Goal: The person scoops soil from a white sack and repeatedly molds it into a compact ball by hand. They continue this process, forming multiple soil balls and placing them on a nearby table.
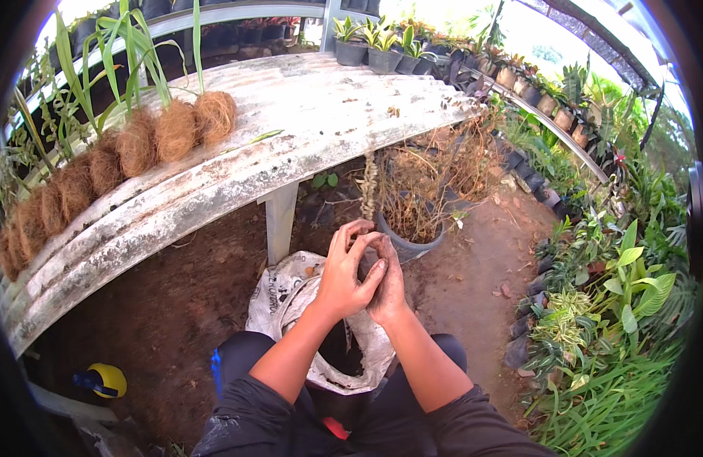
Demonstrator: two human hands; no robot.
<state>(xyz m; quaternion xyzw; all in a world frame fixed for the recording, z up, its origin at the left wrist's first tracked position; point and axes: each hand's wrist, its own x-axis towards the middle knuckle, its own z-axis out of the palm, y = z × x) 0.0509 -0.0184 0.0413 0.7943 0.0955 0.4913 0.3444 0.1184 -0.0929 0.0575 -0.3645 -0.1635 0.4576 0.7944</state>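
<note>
My left hand (347, 280) and my right hand (389, 285) are cupped together, fingertips meeting, with dark soil smeared on the fingers. The gap between the palms is dark, and I cannot tell whether anything is enclosed there. Below them, between my knees, stands a white woven sack (357, 384) with its rim rolled down and printing on its side. Dark soil (339, 348) shows inside its mouth, partly covered by my left forearm. Ahead, on the bench, a row of fibre-wrapped root balls (177, 131) carries long green strap leaves.
A corrugated sheet bench top (305, 108) arches across in front, on a pale post (281, 223). Beyond the sack is a black pot (411, 245) of dried stems. A yellow spray bottle (108, 380) is low at left. Potted plants (380, 54) stand on the bench; foliage (608, 325) lines the right.
</note>
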